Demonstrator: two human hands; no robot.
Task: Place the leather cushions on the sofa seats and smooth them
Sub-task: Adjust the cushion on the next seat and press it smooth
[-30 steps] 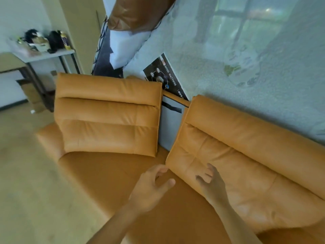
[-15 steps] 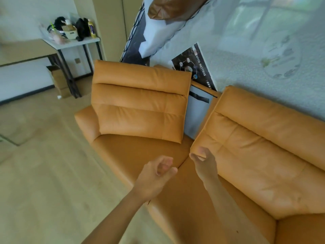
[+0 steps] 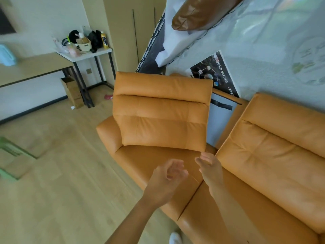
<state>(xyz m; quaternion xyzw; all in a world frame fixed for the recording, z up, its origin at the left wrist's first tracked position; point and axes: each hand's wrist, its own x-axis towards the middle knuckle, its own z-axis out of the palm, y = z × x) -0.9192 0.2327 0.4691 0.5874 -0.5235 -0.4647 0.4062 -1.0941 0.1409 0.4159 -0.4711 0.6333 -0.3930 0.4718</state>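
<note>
An orange leather sofa (image 3: 144,166) fills the middle and right of the head view. One back cushion (image 3: 161,111) stands upright against the left seat's back. A second back cushion (image 3: 274,148) leans on the right seat. A bare gap shows between the two cushions. My left hand (image 3: 167,180) hovers over the left seat with fingers loosely curled and nothing in it. My right hand (image 3: 210,168) is beside it over the seam between the seats, fingers apart, empty. A brown leather cushion (image 3: 202,13) lies high up on the wrapped mattress behind the sofa.
A plastic-wrapped mattress (image 3: 263,50) leans on the wall behind the sofa. A white side table (image 3: 84,55) with bottles and clutter stands at the back left, a cardboard box (image 3: 72,92) under it. Wooden floor (image 3: 61,173) spreads out to the left.
My right hand has come off the right back cushion and drawn in next to my left hand. My view has swung left, so the sofa sits further right in the frame.
</note>
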